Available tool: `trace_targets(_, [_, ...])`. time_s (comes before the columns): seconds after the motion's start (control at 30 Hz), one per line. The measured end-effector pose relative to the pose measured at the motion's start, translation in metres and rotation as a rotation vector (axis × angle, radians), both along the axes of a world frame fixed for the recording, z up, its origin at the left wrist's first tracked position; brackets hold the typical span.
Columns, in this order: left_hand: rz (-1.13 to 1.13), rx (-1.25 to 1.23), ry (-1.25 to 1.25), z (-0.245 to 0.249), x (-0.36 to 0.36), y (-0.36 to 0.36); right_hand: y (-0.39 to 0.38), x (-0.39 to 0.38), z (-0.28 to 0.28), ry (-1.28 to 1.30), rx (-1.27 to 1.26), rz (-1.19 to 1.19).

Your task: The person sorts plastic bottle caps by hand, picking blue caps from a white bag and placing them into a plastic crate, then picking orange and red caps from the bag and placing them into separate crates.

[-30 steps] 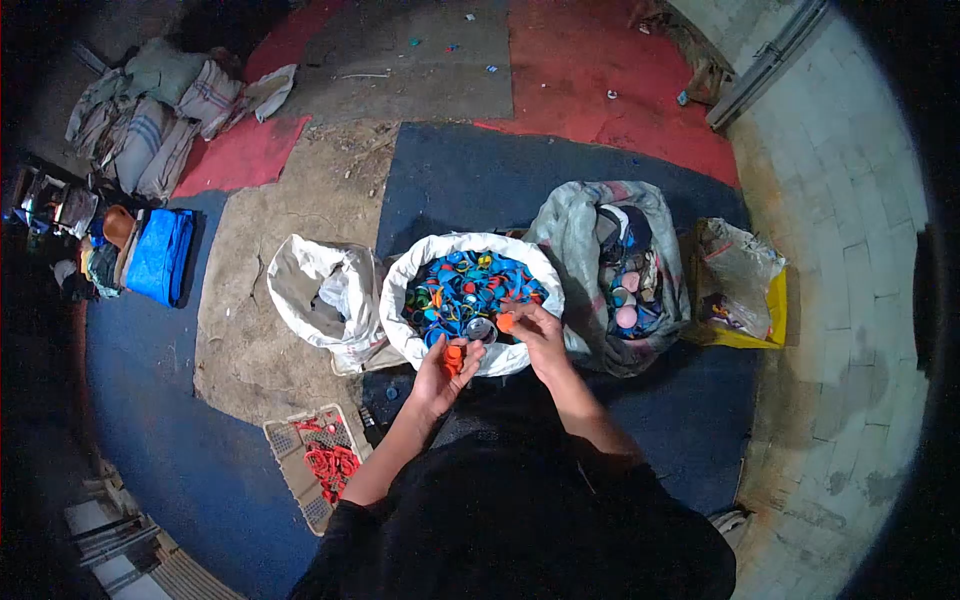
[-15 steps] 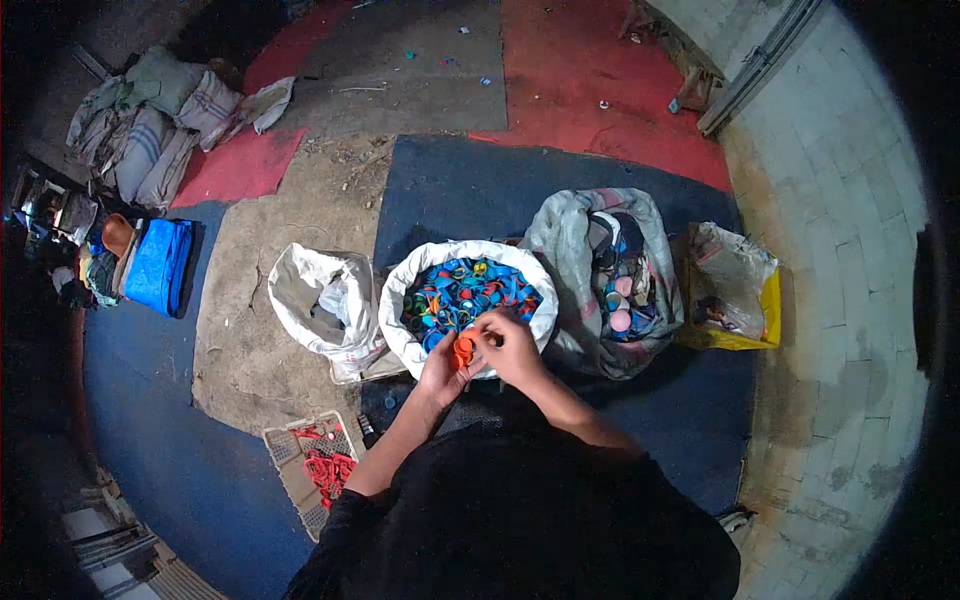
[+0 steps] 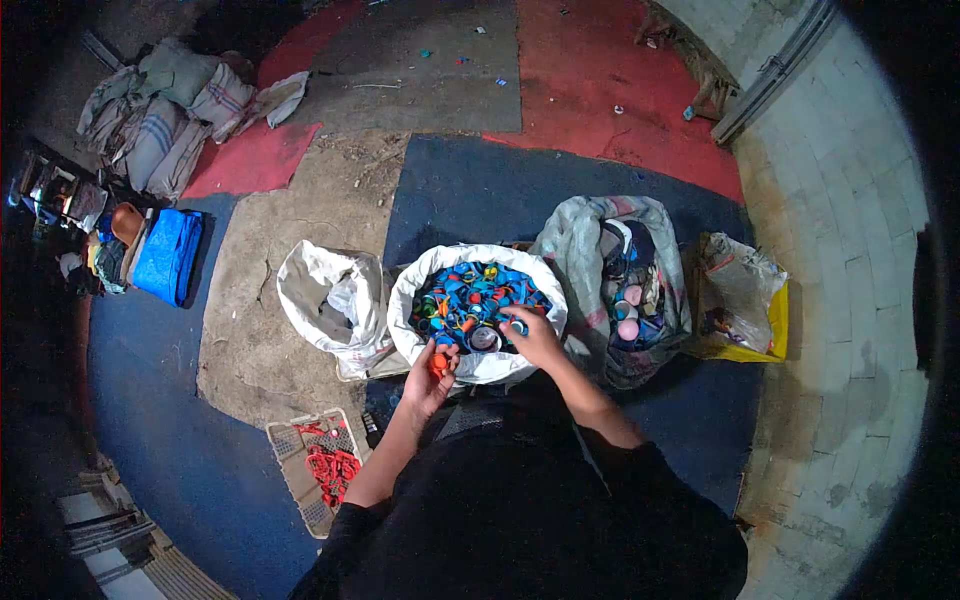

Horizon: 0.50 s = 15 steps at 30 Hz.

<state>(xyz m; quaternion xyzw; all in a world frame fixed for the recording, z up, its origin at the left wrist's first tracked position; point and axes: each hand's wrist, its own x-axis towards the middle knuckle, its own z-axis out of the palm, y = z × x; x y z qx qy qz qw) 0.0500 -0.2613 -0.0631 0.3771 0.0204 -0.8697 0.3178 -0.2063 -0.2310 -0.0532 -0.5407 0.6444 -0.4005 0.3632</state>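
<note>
A white sack (image 3: 403, 300) with a rolled rim holds a heap of mostly blue plastic bottle caps (image 3: 470, 285), mixed with red, green and yellow ones. At its near left rim, my left hand (image 3: 428, 387) is closed around orange caps (image 3: 439, 363), palm turned up. My right hand (image 3: 537, 342) reaches over the sack's right side, its fingers curled about a pale, teal-edged cap (image 3: 518, 327). Between the hands, a larger round clear-looking lid (image 3: 485, 339) lies on the heap.
Left of the sack stands another white sack (image 3: 300, 290). To the right are a grey sack (image 3: 570, 250) of mixed items and a yellow-sided bag (image 3: 775, 325) by the wall. A crate (image 3: 290, 455) with red pieces sits near my left arm. A folded blue tarp (image 3: 168, 257) lies farther left.
My hands have parted: the left has drawn toward the near rim with the orange caps, the right has left them and moved right over the heap. The view has shifted slightly.
</note>
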Motion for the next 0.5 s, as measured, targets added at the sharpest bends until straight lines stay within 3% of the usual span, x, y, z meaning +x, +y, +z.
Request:
trace_targets(0.1, [0.006,-0.016,0.004,-0.013,0.009,-0.005,-0.001,-0.018,-0.071,0.183,0.109,-0.072])
trace_targets(0.17, [0.016,-0.039,0.035,-0.021,0.012,-0.009,-0.015,-0.024,-0.089,0.186,0.058,-0.095])
trace_targets(0.23, [0.014,-0.032,-0.101,-0.003,0.009,-0.007,-0.039,-0.021,-0.089,0.193,0.144,-0.148])
trace_targets(0.27, [0.004,-0.042,-0.120,0.002,0.009,-0.006,-0.051,-0.018,-0.093,0.285,-0.008,-0.111])
trace_targets(0.37, [-0.013,-0.083,-0.136,-0.003,0.015,-0.003,-0.080,0.013,-0.058,0.289,-0.153,0.004])
trace_targets(0.43, [-0.001,-0.069,-0.160,0.000,0.015,0.000,-0.095,0.024,-0.072,0.258,-0.082,0.128])
trace_targets(0.5, [0.027,-0.020,-0.212,0.010,0.012,0.001,-0.096,0.030,-0.085,0.470,-0.107,0.149])
